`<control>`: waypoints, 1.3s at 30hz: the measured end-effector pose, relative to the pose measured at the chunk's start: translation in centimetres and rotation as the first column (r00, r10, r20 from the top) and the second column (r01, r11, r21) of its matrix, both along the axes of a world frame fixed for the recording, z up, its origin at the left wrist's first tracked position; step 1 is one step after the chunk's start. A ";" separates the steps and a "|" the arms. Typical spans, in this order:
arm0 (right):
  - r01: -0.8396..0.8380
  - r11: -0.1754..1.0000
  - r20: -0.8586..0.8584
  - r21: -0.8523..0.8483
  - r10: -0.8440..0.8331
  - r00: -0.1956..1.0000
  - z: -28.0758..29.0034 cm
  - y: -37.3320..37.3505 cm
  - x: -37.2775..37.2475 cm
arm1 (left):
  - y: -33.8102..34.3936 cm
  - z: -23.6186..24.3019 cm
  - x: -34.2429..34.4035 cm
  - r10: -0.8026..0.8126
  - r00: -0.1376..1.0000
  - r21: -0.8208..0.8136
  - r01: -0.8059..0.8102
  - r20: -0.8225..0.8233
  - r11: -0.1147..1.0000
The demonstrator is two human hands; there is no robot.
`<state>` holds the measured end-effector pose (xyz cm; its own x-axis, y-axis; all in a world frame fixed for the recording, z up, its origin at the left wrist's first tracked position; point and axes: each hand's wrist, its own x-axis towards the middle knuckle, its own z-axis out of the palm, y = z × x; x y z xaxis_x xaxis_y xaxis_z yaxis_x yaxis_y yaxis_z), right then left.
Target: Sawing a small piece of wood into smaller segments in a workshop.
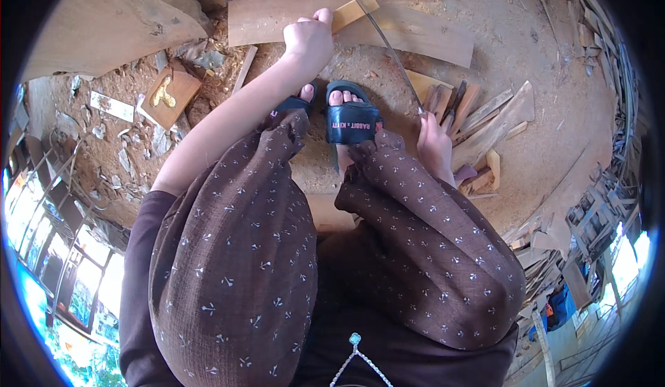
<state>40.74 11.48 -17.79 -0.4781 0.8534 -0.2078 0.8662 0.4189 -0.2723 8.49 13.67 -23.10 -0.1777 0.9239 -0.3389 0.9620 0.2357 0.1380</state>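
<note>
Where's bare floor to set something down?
Most room: the dirt floor between the scrap-wood pile by the right hand and the offcut heap along the right edge. A smaller patch lies between the sandals and the long board, the thin tool slanting across its right side. Crowded: the left side, littered with chips around a brown block.

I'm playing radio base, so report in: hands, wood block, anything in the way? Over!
Left hand gripping wood block. Right hand holding long thin tool, far end across block. Wood scraps beside right hand, none on block.
</note>
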 end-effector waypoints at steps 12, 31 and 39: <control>-0.091 0.996 -0.029 0.011 0.091 0.995 -1.6 4.2 -6.0 | 0.1 0.2 0.0 -0.009 0.999 0.002 0.009 -0.034 1.000; 0.006 0.999 0.011 -0.049 -0.005 1.000 -1.7 3.7 -7.1 | 0.1 0.3 -0.1 -0.071 0.995 0.012 0.072 -0.074 0.997; -0.004 1.000 -0.012 -0.006 0.004 1.000 -2.1 0.1 -4.4 | 0.0 0.1 1.1 -0.105 0.993 -0.021 0.104 -0.063 0.994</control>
